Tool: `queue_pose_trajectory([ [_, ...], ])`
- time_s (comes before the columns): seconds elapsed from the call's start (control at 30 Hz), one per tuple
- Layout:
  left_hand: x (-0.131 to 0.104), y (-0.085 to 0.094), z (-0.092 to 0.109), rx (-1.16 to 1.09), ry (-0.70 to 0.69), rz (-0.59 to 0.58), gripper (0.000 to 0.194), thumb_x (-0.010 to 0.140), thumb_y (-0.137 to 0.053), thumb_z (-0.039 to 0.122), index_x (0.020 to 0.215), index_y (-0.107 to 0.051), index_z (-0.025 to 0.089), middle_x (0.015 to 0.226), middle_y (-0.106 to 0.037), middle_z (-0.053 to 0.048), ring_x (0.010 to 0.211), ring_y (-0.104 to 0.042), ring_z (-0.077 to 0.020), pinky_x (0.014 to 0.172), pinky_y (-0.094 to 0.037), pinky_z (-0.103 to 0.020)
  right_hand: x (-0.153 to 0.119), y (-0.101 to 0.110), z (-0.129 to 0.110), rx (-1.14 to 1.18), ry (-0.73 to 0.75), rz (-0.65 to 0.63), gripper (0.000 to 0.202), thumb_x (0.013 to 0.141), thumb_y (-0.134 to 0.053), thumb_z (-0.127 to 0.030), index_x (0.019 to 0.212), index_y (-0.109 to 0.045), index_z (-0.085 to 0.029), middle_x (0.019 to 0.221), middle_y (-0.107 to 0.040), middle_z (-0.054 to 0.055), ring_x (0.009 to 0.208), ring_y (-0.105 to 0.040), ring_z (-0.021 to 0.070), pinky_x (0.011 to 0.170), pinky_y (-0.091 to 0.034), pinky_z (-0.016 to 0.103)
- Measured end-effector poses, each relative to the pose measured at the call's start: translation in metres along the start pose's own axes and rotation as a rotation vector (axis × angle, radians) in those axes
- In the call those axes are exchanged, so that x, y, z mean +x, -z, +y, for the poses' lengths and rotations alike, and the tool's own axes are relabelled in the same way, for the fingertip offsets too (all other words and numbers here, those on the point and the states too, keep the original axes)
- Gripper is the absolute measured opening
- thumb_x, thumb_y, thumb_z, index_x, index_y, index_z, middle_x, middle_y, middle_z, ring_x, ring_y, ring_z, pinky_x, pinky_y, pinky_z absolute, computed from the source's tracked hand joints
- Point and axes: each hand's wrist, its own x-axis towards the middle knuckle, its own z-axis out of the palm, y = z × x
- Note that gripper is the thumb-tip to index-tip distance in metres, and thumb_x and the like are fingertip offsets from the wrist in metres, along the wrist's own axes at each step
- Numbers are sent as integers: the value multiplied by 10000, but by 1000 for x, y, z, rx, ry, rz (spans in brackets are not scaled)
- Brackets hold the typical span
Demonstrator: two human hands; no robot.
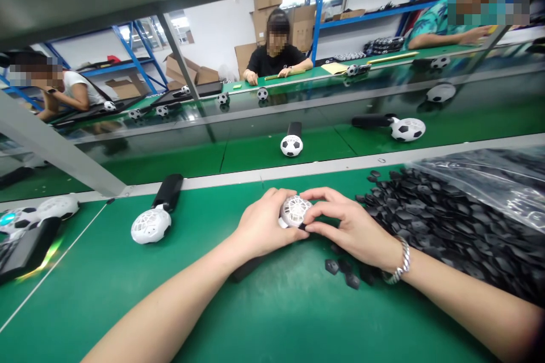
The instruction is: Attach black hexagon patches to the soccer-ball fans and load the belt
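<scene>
My left hand is wrapped around a soccer-ball fan, its round white head with the slotted grille facing up. A dark handle shows below my left wrist, mostly covered by the arm. My right hand has its thumb and fingers closed on the right edge of the same head. Something small and black shows by the right thumb tip; whether it is a loose piece or part of the fan I cannot tell. Several black pentagon pieces lie just below my right hand.
A large heap of black pieces and a clear plastic bag lie at right. Another fan rests at left, with more beyond it. Fans sit on the green conveyor; co-workers sit across it. A metal post slants at left.
</scene>
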Motion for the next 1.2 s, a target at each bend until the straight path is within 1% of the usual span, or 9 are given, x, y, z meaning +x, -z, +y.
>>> queue_pose_trajectory([
  [0.27, 4, 1, 2, 37, 3, -4, 532, 612, -684, 433, 1074, -475, 271, 1036, -560, -3, 850, -577, -214, 681, -483, -325, -2, -2, 2, 93, -69, 39, 46, 751, -594, -200, 706, -597, -208, 1071, -529, 61, 1051, -499, 220, 920, -391, 404],
  [0.47, 8, -3, 6, 58, -26, 16, 444, 634, -657, 437, 1010, -484, 274, 961, -563, 13, 797, -573, -193, 617, -466, -291, 1, -11, 10, 373, -199, 59, 173, 731, -614, -255, 699, -451, -205, 1112, -509, 79, 1040, -523, 217, 786, -493, 351],
  [0.6, 5, -2, 6, 115, -83, -22, 490, 659, -640, 411, 1093, -465, 264, 1056, -559, -16, 869, -575, -212, 691, -475, -317, -3, 5, 10, 289, -183, 53, 183, 724, -638, -300, 775, -489, -207, 1023, -555, 62, 947, -553, 217, 706, -498, 334],
  [0.73, 5, 3, 2, 242, -189, -118, 612, 708, -547, 207, 1281, -345, 280, 1278, -483, -35, 1102, -501, -248, 857, -423, -377, -23, 26, 6, -72, -115, -163, 48, 781, -611, -249, 802, -621, -207, 869, -571, 39, 841, -546, 204, 765, -448, 354],
  [0.8, 5, 4, 0, 278, -215, -127, 652, 705, -459, 93, 1305, -318, 303, 1301, -477, -15, 1157, -463, -232, 878, -401, -379, -33, 29, 5, -257, -80, -274, 95, 834, -552, -226, 873, -638, -211, 850, -579, 47, 837, -532, 211, 750, -441, 354],
  [0.9, 2, 3, -1, 301, -230, -107, 672, 694, -402, 38, 1299, -336, 322, 1274, -509, 3, 1136, -474, -222, 861, -388, -377, -40, 25, 3, -369, -51, -295, 105, 852, -519, -196, 898, -614, -201, 861, -581, 57, 847, -517, 221, 727, -439, 350],
  [1.03, -6, 2, 2, 291, -228, -84, 670, 681, -387, 24, 1284, -368, 316, 1252, -530, 8, 1099, -489, -218, 845, -377, -367, -36, 23, -4, -356, -55, -286, 103, 827, -522, -165, 737, -545, -206, 741, -566, 19, 718, -523, 194, 615, -435, 309],
  [1.1, -9, 3, 3, 281, -232, -85, 675, 677, -384, 19, 1285, -368, 312, 1250, -532, 7, 1092, -490, -214, 846, -375, -363, -32, 23, -9, -254, -77, -254, 113, 844, -491, -176, 747, -537, -213, 721, -568, 6, 660, -534, 171, 585, -437, 290],
  [1.2, -9, 3, 2, 269, -249, -99, 675, 677, -387, 15, 1281, -375, 317, 1258, -529, 17, 1086, -486, -210, 866, -366, -362, -29, 20, -13, -95, -73, -177, 114, 864, -478, -225, 832, -588, -226, 813, -616, 18, 734, -579, 170, 657, -466, 293],
])
